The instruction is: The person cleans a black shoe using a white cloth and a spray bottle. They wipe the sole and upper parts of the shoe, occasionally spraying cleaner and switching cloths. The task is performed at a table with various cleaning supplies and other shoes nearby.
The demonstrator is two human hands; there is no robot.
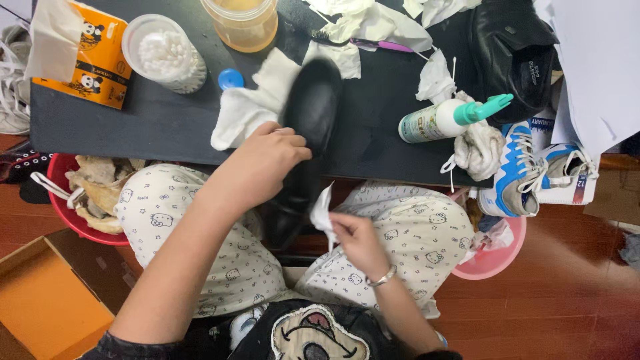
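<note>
Left hand [267, 160] clamped on the black shoe [307, 127] half-hanging off the bench [133, 120], right hand [353, 237] pinching a limp tissue [322, 213]; I'd say that leather's stiff but slick, so grip mid-body.

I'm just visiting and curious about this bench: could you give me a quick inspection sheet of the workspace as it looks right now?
Surface: dark tabletop, crowded along its far edge.
Job's things: black shoe lying over the table's near edge; small white wipe.
Clutter: white cloth, jar of cotton swabs, amber tub, blue cap, spray bottle, crumpled tissues, orange packet, second black shoe.
Grippers: left hand grips the black shoe; right hand pinches the wipe.
Cables: nothing seen.
Surroundings: red basin, pink basin, blue-and-white sneakers, cardboard box, wooden floor.
</note>
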